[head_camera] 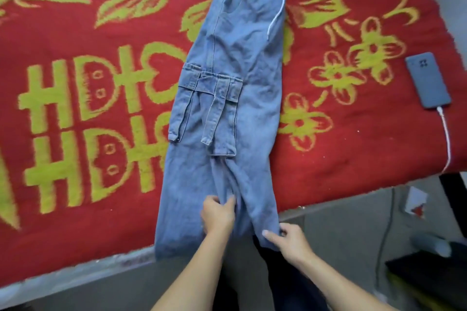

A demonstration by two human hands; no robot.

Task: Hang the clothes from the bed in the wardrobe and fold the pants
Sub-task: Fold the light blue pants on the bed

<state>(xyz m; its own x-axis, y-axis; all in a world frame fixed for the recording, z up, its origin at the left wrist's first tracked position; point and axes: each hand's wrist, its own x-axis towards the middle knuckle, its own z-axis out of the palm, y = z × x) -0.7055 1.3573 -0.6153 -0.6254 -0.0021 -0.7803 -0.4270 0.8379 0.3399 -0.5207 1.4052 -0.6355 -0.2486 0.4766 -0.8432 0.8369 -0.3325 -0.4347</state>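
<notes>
Light blue denim cargo pants [235, 58] lie lengthwise on the bed, one leg laid over the other, elastic waistband at the far end with a white drawstring down its right side. A flapped cargo pocket with two straps sits at mid-leg. The leg ends hang over the bed's near edge. My left hand [217, 213] pinches a bunched fold of denim near the lower legs. At the right side of the hem, my right hand [288, 237] grips the fabric's edge between thumb and fingers.
The bed carries a red blanket [75, 108] with yellow-green flowers and characters. A blue phone [428, 80] lies at its right edge, with a white charging cable [447, 139] running down off the bed. Grey floor and dark items lie to the lower right.
</notes>
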